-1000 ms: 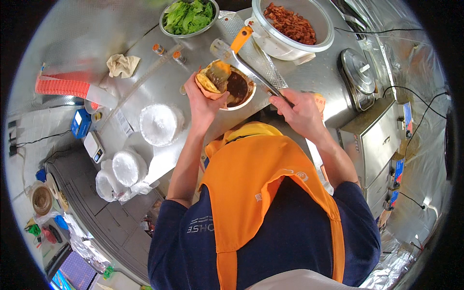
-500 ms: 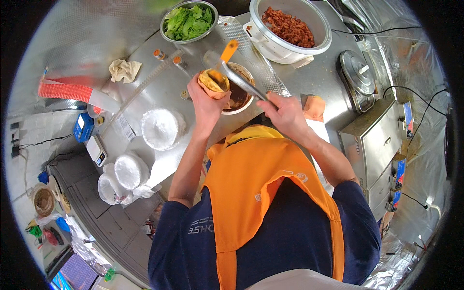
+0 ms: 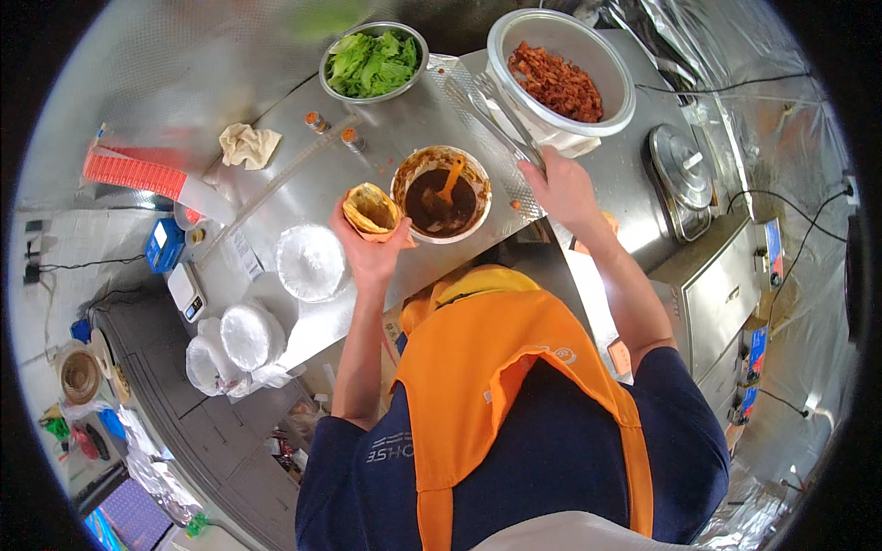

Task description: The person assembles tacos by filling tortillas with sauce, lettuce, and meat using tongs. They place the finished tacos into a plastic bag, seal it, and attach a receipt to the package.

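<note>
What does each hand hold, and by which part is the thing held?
The left hand holds an open bread pocket around its lower part. The right hand holds metal tongs by the end nearer the person.

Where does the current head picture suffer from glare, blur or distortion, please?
In the head view: glare whitens parts of the steel counter; a green patch at the top is blurred; metal tongs partly blend into shiny foil; outer edges bow.

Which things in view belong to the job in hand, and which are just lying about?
In the job: wrap (left hand), tongs (right hand); likely sauce, spatula, meat, lettuce.
Apparently lying about: cloth, scale, blue box.
</note>
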A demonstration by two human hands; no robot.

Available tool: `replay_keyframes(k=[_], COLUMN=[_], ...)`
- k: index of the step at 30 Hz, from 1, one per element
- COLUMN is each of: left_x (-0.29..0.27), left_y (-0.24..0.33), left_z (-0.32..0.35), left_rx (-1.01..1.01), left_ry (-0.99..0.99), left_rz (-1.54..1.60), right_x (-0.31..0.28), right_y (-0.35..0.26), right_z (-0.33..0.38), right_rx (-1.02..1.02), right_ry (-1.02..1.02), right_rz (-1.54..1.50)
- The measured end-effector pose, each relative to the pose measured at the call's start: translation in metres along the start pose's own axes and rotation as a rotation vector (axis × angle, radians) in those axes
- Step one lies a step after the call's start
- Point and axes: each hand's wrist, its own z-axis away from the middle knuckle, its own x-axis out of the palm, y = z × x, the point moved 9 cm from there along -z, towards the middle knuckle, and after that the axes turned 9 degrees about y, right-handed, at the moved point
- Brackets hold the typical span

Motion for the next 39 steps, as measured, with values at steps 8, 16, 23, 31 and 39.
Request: replay_keyframes(k=[8,16,23,31,39], left_x=[0.010,-0.011,-0.006,0.017,0.051], left_y=[0.016,0.002,-0.009,-0.022,0.042], left_z=[0.021,0.034,0.007,-0.075,-0.144], left_rx=[-0.117,-0.151,-0.192,-0.055,0.182], left_ry=[0.041,0.192,0.132,0.181,0.253], left_rz=[0.050,0.028,0.090,0.033,0.034], right_x=[0.162,0.285,0.238,0.151,0.047], right_y=[-0.049,-0.073,-0.067,-0.081,-0.106], right_z=[-0.158,-0.219,-0.186,-0.172,-0.046], right_rx=[0.353,0.477,0.370,0.316,0.033], right_ry=[-0.554,-0.466,-0.451,-0.392,-0.286], right_rz=[-0.595,-0.709,-0.742,-0.811,-0.758])
